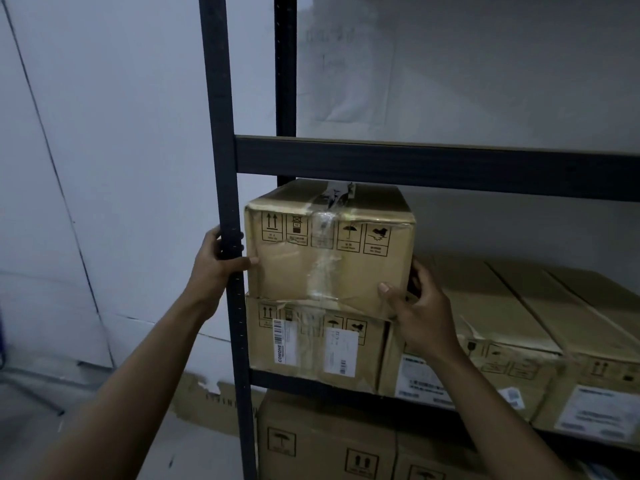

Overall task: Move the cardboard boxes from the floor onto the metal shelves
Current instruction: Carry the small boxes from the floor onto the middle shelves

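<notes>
Left hand (216, 261) is wrapped around the front upright post (225, 168) of the metal shelving (415, 168), fingers curled round it, thumb reaching across so the tip touches the left edge of the top box (329, 258). Right hand (415, 306) has that same box by its lower right corner, thumb pressed flat on the front face and fingers hooked round the side. So the box is off the floor and up on the middle shelf, sitting on top of a lower box (311, 344) at the shelf's left end, tight against the post. Its front has a row of printed handling icons: two up arrows, a stacking symbol with what looks like a 12 in it, an umbrella, and something like a cracked-glass mark, with tiny captions too blurry to read. Wrinkly clear tape (323, 268) runs down the middle and over the top. The box under it has the same icons plus two white labels; the left label (282, 341) has barcodes and a vertical word that reads like "COMONE", though I can't be sure of the letters. To the right there's a row of boxes (519, 327) on the same shelf, their white stickers unreadable. The boxes on the shelf below (329, 445) show umbrella and arrow icons. Flat cardboard (207, 400) leans low against the white wall (121, 133).
</notes>
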